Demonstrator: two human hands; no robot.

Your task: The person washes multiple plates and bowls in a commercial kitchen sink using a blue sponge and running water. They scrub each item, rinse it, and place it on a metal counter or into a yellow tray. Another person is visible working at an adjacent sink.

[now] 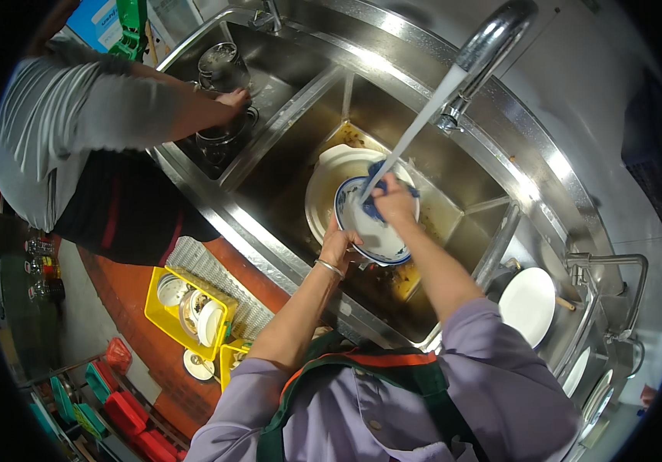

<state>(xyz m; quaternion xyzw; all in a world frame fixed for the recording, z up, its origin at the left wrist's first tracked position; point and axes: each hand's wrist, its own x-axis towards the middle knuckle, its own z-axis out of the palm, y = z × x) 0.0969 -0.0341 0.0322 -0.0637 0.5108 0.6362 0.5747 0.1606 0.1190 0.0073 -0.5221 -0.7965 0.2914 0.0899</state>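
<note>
My left hand [339,248] grips the near left rim of a white bowl with a blue-patterned edge [374,234], which is tilted over the middle sink. Inside the bowl, my right hand [394,199] presses a blue cloth [375,209] against its wall. Water from the curved metal faucet [484,46] runs down into the bowl. Behind and beneath the bowl lies a larger white dish [318,193] with a lug handle, in the stainless steel sink [285,179]. Brownish water and food scraps lie on the sink's floor.
At the left sink, a co-worker's hand [236,101] is among dark metal pots [221,63]. A yellow crate [160,312] of used dishes stands on the floor at lower left. White plates [527,306] rest in the right sink. Red and green bins [126,413] fill a rack at bottom left.
</note>
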